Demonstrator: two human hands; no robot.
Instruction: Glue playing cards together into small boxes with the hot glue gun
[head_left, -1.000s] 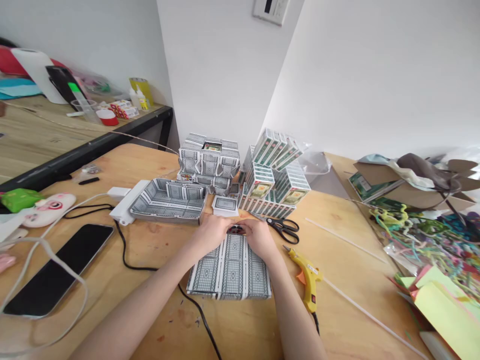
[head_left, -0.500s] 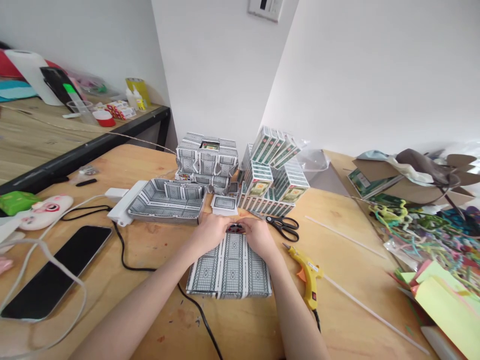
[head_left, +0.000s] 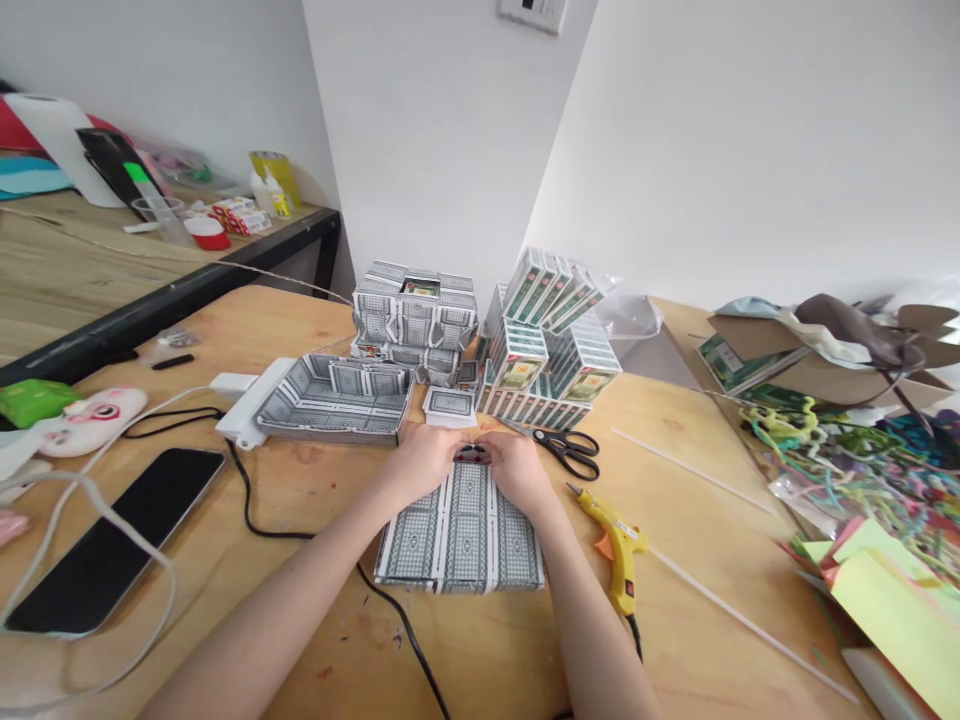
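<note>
A flat panel of playing cards [head_left: 466,540], grey-patterned backs up, lies before me on the table. My left hand [head_left: 426,462] and my right hand [head_left: 517,466] are closed at its far edge, thumbs toward each other, pinching a card [head_left: 472,453] that stands along that edge. Most fingertips are hidden behind it. Just beyond my hands is a small stack of loose cards [head_left: 450,403]. An open tray built of cards [head_left: 337,400] stands to the left, its rim near my left hand. Black scissors [head_left: 574,453] and a yellow glue gun [head_left: 616,545] lie right of my right hand.
Behind stand a box built of cards [head_left: 415,318] and stacked card packs [head_left: 536,350]. A white power strip [head_left: 251,410], black cord and phone [head_left: 116,545] lie left. Clear glue sticks [head_left: 750,620], pipe cleaners [head_left: 877,460] and coloured paper [head_left: 896,610] lie right.
Both hands stay at the panel's far edge in nearly the same pinch. The view has shifted very slightly; nothing else has visibly moved.
</note>
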